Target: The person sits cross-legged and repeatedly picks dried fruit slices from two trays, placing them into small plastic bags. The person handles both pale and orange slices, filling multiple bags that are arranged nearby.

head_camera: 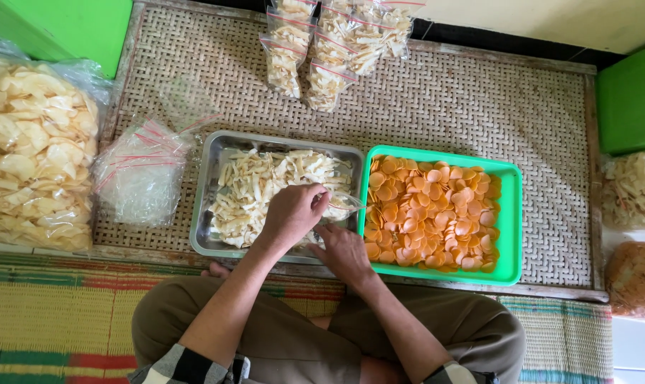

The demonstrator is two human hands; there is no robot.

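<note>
Across the low woven rattan counter (443,92), the containers run large to small: at the far left a big clear plastic sack of pale round crackers (30,149); at centre a rectangular steel tray (207,206) heaped with cream-coloured stick crackers (258,188); touching its right side a green plastic tray (511,213) full of orange round chips (429,213); a heap of empty small clear bags (141,178) just left of the steel tray; and several filled, sealed bags (329,50) at the far edge. Over the steel tray's right end, the left hand (294,212) has its fingers closed on a pinch of sticks above a small clear bag (340,205), which the right hand (342,252) grips and holds open from below. The thin sticks could snap under too firm a pinch, or spill past the narrow mouth into the orange chips beside it if the bag sags or tilts.
</note>
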